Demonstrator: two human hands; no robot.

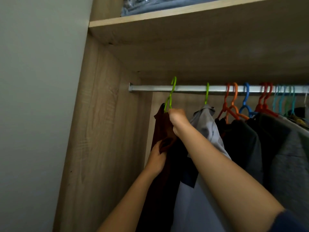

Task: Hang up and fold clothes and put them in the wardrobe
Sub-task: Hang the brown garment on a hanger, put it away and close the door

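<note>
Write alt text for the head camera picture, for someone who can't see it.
A person's right hand grips a green hanger carrying a dark brown garment, its hook up at the wardrobe rail, while the left hand holds the fabric lower down. Other clothes hang to the right on coloured hangers.

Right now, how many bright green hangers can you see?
2. The first green hanger is near the left end of the rail, gripped by the right hand. The second green hanger hangs just right of it, carrying a grey garment. Others may hide behind clothes.
</note>
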